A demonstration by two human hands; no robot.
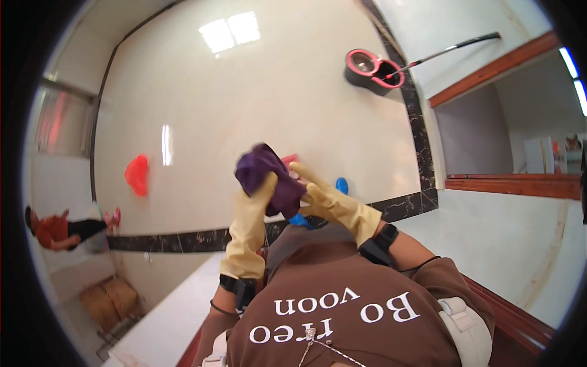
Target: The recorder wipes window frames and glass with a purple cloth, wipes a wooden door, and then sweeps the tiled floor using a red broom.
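A bunched purple cloth (269, 177) is in front of my body, above the pale floor. My left hand (262, 194), in a cream rubber glove, is closed on its lower left part. My right hand (324, 197), gloved the same way, meets the cloth's right edge. One finger of it stretches forward past the cloth while the others press near the edge; their tips are partly hidden. Behind the cloth shows a bit of a pinkish-red thing (290, 160), mostly covered. Blue shoe covers or shoes show below, one (342, 185) right of my right hand.
A black and pink mop bucket (374, 72) with a mop handle (455, 46) leaning out stands far right. A red plastic bag (137, 175) lies on the floor at left. Another person (58, 231) in an orange top is at the far left. A wood-framed opening (501, 183) is at right.
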